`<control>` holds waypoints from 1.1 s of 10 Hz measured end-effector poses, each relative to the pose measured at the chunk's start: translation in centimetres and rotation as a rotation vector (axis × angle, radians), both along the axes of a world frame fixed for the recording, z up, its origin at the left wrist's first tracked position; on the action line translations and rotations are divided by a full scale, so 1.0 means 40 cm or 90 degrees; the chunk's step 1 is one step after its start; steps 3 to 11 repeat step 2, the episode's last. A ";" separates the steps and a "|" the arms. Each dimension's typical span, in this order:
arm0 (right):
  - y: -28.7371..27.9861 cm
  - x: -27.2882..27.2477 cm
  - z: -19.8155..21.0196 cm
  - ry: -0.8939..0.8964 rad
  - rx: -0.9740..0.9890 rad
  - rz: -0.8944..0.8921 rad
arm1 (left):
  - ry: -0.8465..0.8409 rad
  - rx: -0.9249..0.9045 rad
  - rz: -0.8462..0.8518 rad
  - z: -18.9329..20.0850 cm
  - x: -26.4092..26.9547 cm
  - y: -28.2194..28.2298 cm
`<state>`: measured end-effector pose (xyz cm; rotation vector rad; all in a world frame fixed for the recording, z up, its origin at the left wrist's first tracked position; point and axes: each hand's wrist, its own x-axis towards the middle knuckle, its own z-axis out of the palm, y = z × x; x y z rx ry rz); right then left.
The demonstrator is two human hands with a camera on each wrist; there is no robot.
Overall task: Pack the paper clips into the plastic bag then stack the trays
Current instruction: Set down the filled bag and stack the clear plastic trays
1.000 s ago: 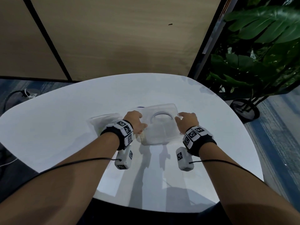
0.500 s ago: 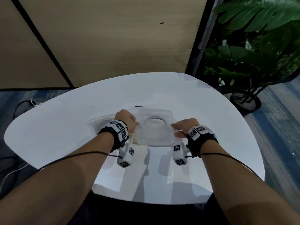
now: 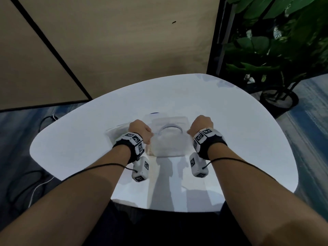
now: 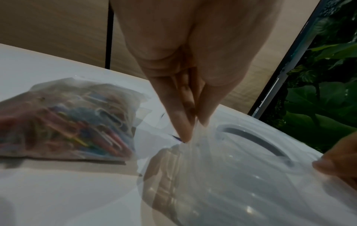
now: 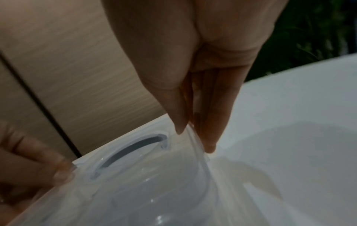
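Stacking: the tray step looks to be in hand, since the plastic bag (image 4: 65,120) already lies filled with the paper clips (image 4: 81,126) on the bench (image 3: 74,142).
Left hand (image 3: 141,129): its thumb and fingers (image 4: 181,122) pinch the left rim of the clear trays (image 3: 170,141).
Right hand (image 3: 201,125): clamped the same way on the right rim, thumb inside the wall and fingers (image 5: 210,122) outside it.
Trays: see-through plastic with a curved handle slot in the far wall; they sit between the two hands near the middle of the bench, a little toward its near edge. Whether one tray is already nested inside another, or only one is held, I cannot tell through the clear walls.
Height: whether the trays rest on the bench or hang just above it cannot be told either.
Bag: just beside the left hand, toward the left edge of the bench, apart from the trays; whether its mouth is sealed is too blurred to say.
Progress: packing seems done, and stacking is at or near its end.
Next move: probably a level lowering so the rims seat evenly, then both pinches let go together.
Risk: thin, slippery walls could flex or skew if one side releases first.
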<state>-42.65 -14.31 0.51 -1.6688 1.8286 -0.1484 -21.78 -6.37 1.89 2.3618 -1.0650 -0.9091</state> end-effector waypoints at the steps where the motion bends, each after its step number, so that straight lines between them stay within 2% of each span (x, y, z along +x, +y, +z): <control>1: 0.005 0.019 0.035 0.074 -0.024 0.053 | -0.056 0.048 -0.073 0.005 0.017 -0.028; 2: -0.045 0.014 0.046 0.127 0.036 0.086 | -0.106 0.134 -0.167 -0.009 0.048 -0.063; 11: -0.045 0.014 0.046 0.127 0.036 0.086 | -0.106 0.134 -0.167 -0.009 0.048 -0.063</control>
